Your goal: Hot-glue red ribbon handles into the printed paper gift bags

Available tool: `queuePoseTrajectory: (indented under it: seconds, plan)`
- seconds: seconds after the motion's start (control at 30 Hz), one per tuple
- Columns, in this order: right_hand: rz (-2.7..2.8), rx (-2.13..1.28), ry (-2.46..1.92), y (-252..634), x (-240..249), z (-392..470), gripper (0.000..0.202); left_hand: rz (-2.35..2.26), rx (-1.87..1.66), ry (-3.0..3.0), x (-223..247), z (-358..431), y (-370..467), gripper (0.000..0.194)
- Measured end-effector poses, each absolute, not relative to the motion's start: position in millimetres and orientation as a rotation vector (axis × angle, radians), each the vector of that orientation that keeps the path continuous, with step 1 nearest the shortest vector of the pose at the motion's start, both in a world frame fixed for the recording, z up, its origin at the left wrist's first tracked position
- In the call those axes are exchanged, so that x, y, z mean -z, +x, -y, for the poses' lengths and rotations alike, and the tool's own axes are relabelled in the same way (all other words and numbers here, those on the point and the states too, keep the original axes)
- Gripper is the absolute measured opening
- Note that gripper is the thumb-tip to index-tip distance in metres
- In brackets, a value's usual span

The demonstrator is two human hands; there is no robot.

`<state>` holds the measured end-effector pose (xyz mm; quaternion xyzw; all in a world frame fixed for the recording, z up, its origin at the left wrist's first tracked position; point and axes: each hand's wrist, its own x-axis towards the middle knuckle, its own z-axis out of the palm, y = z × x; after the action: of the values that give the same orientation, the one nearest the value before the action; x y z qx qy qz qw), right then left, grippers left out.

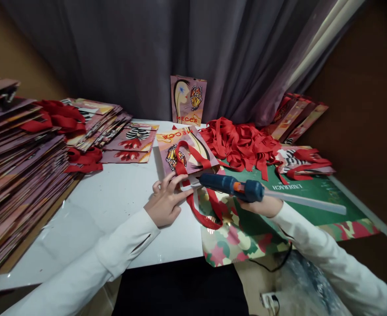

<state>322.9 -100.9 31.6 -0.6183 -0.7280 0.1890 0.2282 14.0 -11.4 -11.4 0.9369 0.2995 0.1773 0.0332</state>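
Observation:
A printed paper bag (191, 151) lies on the table with its mouth toward me and its lettering upside down. One red ribbon handle (201, 154) loops over its printed face; another red ribbon (204, 215) hangs from the near side of the mouth. My left hand (167, 199) holds the bag at its mouth, fingers over the rim and the ribbon there. In my right hand (262, 205) is a dark blue glue gun (224, 183), a long pale glue stick (308, 202) jutting from its back. Its nozzle is at the bag's mouth, close to my left fingertips.
Tall stacks of printed bags (18, 175) fill the left side. Behind the glue gun lies a heap of red ribbons (241, 142). A single bag (189, 100) stands upright against the grey curtain (124, 57). A green printed sheet (312, 210) covers the right side; a cable (275, 265) hangs below.

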Motion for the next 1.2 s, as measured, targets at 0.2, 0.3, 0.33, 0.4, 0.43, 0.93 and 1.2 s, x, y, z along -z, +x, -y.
queuePoseTrajectory:
  seconds: [0.2, 0.3, 0.33, 0.4, 0.43, 0.93, 1.2]
  plan:
    - [2.04, -0.623, -1.657, 301.7, -29.4, 67.1, 0.014, -0.911, -0.511, 2.909, 9.1, 11.6, 11.4, 0.064]
    - [2.092, -0.647, -1.664, 297.4, -20.1, 51.6, 0.018, -0.884, -0.541, 2.923, 10.4, 11.1, 9.4, 0.061]
    - [2.12, -0.648, -1.665, 296.4, -17.1, 46.9, 0.019, -0.879, -0.552, 2.922, 10.7, 10.9, 8.8, 0.061]
    - [2.165, -0.595, -1.673, 294.4, -12.1, 38.5, 0.02, -0.872, -0.561, 2.922, 10.6, 10.4, 7.8, 0.061]
    - [2.186, -0.569, -1.667, 293.3, -10.3, 35.1, 0.02, -0.869, -0.558, 2.925, 10.2, 10.2, 7.4, 0.061]
    - [2.119, -0.714, -1.521, 282.9, -3.1, 27.2, 0.015, -0.88, -0.485, 2.942, 5.8, 10.9, 7.7, 0.066]
    - [2.149, -0.676, -1.552, 279.3, -8.0, 29.1, 0.007, -0.88, -0.487, 2.926, 6.7, 9.5, 7.6, 0.067]
